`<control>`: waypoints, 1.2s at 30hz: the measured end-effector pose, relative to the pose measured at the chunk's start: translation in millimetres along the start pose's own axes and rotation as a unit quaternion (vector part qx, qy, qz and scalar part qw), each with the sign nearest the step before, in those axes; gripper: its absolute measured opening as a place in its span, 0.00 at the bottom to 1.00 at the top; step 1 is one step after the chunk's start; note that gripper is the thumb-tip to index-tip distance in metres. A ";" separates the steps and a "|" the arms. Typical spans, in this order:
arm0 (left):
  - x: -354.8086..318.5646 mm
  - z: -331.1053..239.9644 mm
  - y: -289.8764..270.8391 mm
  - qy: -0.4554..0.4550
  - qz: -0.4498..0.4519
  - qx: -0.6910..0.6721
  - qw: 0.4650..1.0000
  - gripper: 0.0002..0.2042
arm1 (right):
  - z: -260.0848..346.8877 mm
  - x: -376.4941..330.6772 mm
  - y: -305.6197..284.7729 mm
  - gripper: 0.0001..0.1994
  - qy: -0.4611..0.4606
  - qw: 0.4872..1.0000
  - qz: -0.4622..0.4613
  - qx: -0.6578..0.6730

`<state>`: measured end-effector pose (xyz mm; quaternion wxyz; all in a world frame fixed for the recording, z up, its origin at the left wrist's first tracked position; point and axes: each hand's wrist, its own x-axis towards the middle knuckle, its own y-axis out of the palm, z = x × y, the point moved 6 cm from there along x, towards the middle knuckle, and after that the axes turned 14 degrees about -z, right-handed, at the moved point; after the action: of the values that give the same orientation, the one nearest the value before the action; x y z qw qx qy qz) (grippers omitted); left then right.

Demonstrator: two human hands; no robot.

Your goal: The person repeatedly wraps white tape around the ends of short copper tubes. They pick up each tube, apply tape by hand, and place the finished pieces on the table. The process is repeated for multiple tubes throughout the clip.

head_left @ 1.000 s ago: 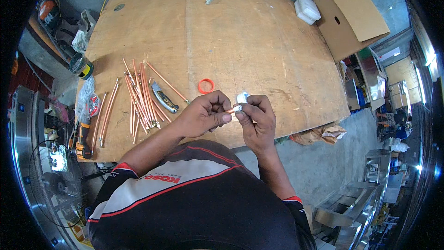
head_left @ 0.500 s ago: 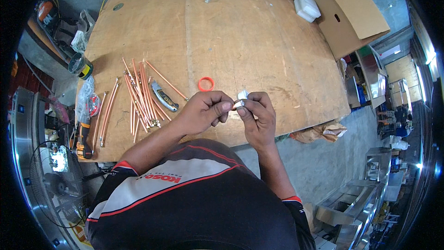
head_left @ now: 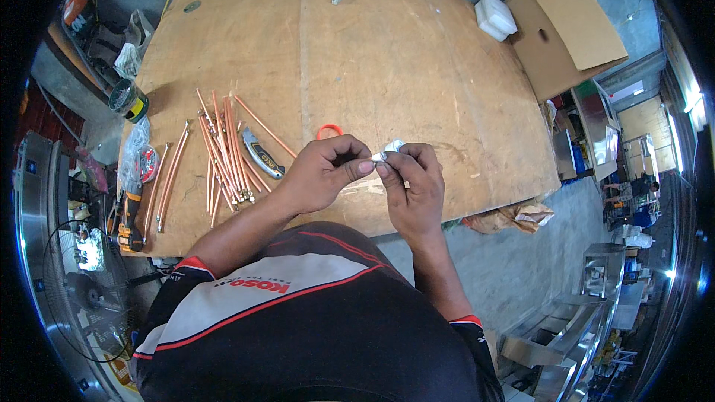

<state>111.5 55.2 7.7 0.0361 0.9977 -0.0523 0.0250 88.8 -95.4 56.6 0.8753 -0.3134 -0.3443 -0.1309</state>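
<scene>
Both my hands meet over the near part of the wooden table, fingertips almost touching. Between the thumb and fingers of my left hand (head_left: pixel 328 173) is a small piece, mostly hidden, with a whitish end showing at the fingertips. My right hand (head_left: pixel 415 187) is closed on a small roll of white tape (head_left: pixel 395 147), which sticks out above its index finger. Just beyond my left hand lies an orange-red ring (head_left: pixel 328 131), partly covered by that hand. A utility knife (head_left: pixel 262 153) rests to its left, beside a pile of thin copper tubes (head_left: pixel 223 150) with metal end fittings.
More copper tubes (head_left: pixel 173 176) lie left of the pile. At the table's left edge are an orange-black tool (head_left: pixel 131 222), a clear plastic bag (head_left: pixel 136 150) and a dark tub (head_left: pixel 129 101). White boxes (head_left: pixel 496 16) and a cardboard carton (head_left: pixel 547 48) stand far right. A fan (head_left: pixel 89 294) is lower left.
My left hand has risen slightly and now overlaps the orange-red ring. The white roll has shifted a little up and right. My fingertips have turned around the small piece.
</scene>
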 end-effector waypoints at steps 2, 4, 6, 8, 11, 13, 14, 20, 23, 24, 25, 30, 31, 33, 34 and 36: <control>-0.6 -3.9 -5.9 0.024 -0.011 0.069 0.997 0.12 | 2.5 0.0 -0.5 0.08 -0.002 1.000 0.007 -0.013; -1.4 -8.2 -6.9 0.038 -0.015 0.096 0.995 0.13 | 2.9 -0.8 -2.3 0.08 0.001 1.000 0.009 -0.024; -1.2 -12.9 -3.8 0.047 -0.011 0.084 0.995 0.13 | -0.1 -2.1 -4.7 0.07 0.007 0.999 0.002 -0.032; -2.2 -8.6 -3.6 0.010 0.004 0.079 0.997 0.11 | -4.7 -4.2 -0.1 0.06 0.043 0.999 0.003 0.022; -2.0 -0.5 5.5 -0.079 0.035 -0.033 0.996 0.07 | -17.6 -10.0 4.2 0.07 0.051 0.997 0.032 0.044; -1.6 5.1 1.4 -0.039 0.013 -0.059 0.997 0.09 | -16.3 -7.0 7.7 0.08 0.026 0.999 0.028 0.029; 1.2 9.6 -2.3 -0.041 0.027 -0.053 0.997 0.11 | -24.9 -10.8 12.8 0.07 0.046 0.997 0.029 0.045; 9.8 15.5 10.4 -0.007 0.020 -0.057 0.998 0.13 | -32.4 -15.3 7.7 0.10 0.108 0.989 0.052 0.082; 12.7 21.5 12.4 0.020 0.014 -0.028 0.999 0.12 | -38.7 -19.0 7.3 0.11 0.116 0.988 0.050 0.090; 11.8 23.1 10.5 0.026 0.014 -0.015 0.999 0.12 | -39.0 -20.7 7.8 0.11 0.113 0.989 0.048 0.087; 10.5 26.2 9.0 0.009 0.013 -0.015 1.000 0.12 | -38.4 -21.1 7.8 0.11 0.112 0.988 0.052 0.089; 2.4 17.9 14.1 -0.020 -0.023 -0.048 0.998 0.11 | -38.3 -21.3 9.8 0.11 0.113 0.984 0.056 0.129; 2.7 16.7 14.8 0.007 -0.014 -0.053 0.998 0.11 | -37.6 -21.0 9.6 0.11 0.117 0.982 0.054 0.139; 3.1 17.1 13.1 0.061 0.002 -0.065 0.996 0.11 | -35.0 -20.0 9.4 0.11 0.126 0.978 0.050 0.160; 4.1 18.9 11.2 0.053 -0.003 -0.053 0.997 0.11 | -35.2 -19.5 9.7 0.11 0.126 0.977 0.052 0.164; 6.3 21.2 8.9 0.038 -0.013 -0.031 0.999 0.10 | -36.7 -18.7 10.2 0.11 0.128 0.975 0.056 0.172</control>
<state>117.8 44.1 -12.5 0.0695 0.9950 -0.0389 0.0608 98.9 -110.7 18.4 0.9588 -0.1575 -0.2290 -0.0592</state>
